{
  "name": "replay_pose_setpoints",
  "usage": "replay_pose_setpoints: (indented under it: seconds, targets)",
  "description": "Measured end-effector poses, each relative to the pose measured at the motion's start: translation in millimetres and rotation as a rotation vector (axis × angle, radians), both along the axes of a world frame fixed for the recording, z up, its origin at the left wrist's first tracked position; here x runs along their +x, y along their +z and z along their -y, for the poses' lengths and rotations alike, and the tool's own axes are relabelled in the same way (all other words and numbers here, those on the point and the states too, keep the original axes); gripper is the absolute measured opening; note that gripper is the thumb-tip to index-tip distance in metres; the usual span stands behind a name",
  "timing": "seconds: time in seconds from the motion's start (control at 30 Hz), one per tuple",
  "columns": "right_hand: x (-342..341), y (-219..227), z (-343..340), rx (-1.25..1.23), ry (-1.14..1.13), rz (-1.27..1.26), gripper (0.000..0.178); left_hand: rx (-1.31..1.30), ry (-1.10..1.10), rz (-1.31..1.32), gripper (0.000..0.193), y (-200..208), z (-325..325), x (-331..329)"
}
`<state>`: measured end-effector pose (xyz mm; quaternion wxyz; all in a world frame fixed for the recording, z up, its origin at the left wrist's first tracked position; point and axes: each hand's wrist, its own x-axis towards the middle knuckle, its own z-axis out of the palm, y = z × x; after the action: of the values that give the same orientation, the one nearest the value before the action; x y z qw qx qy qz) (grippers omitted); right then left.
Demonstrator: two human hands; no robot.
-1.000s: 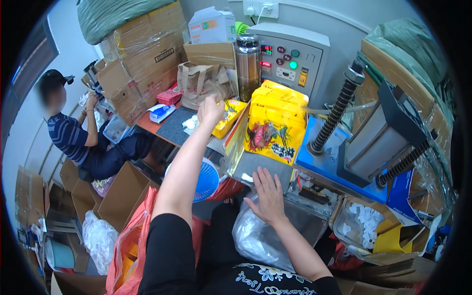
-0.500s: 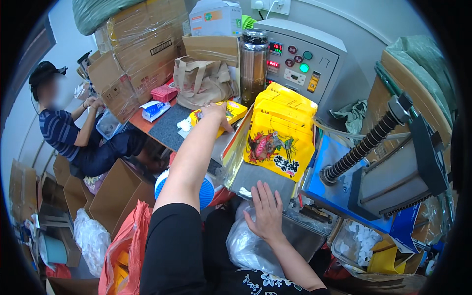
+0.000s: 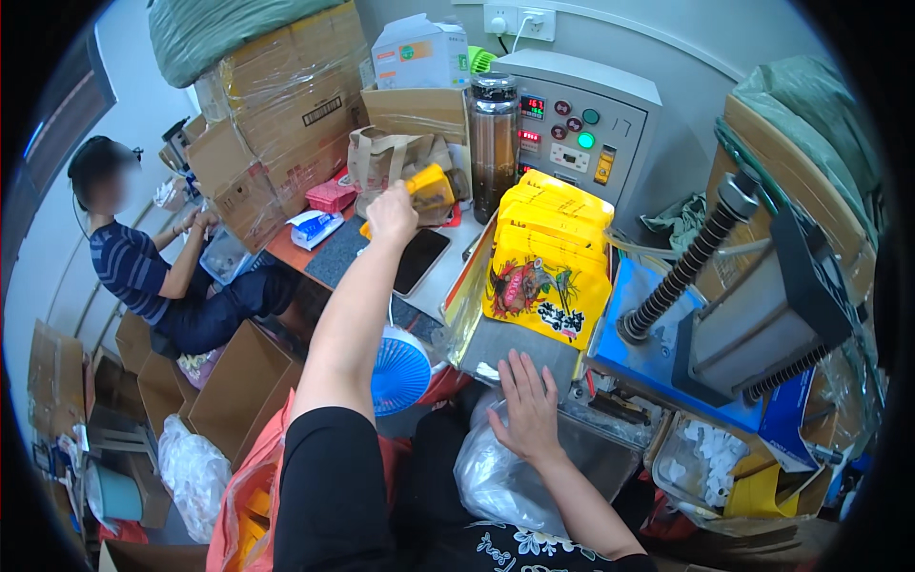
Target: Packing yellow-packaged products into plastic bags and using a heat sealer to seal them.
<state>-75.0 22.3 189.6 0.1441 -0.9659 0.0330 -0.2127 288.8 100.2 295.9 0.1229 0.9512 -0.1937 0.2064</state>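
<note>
Left of the yellow pouch stack [image 3: 548, 276], the left hand [image 3: 391, 219] grasps a blurred yellow packet [image 3: 432, 187], fingertips hidden; just nearside of the stack, the right hand [image 3: 527, 410] spreads flat, palm unseen.

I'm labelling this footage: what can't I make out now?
Left hand, head view: its own back hides its fingertips at the yellow packaging.
Co-worker's hands, head view: too small to tell what they hold.
Lower-left cardboard box, head view: cut off by the lower edge.
</note>
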Motion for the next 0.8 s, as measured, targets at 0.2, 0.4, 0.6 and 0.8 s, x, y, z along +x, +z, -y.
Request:
replay_pose_setpoints:
  seconds: [0.2, 0.4, 0.6, 0.8]
  targets:
    - [-9.4, 7.7, -0.6, 0.063, 0.06, 0.049, 0.078, -0.42, -0.279, -0.221, 0.031, 97.4, -64.2, -24.3]
    - [-64.8, 30.2, -7.5, 0.97, 0.24, 0.146, 0.093, -0.876, -0.86, -1.293, 0.033, 116.9, -83.5, -148.9]
    - [-152.6, 51.4, -3.0, 1.624, 0.522, 0.296, 0.135, -0.585, -0.996, -1.888, 0.042, -9.5, -68.6, -313.0]
    - [-223.9, 29.6, -17.9, 1.693, 0.423, 0.271, 0.125, -0.372, -1.084, -2.167, 0.059, -66.5, -47.0, -403.7]
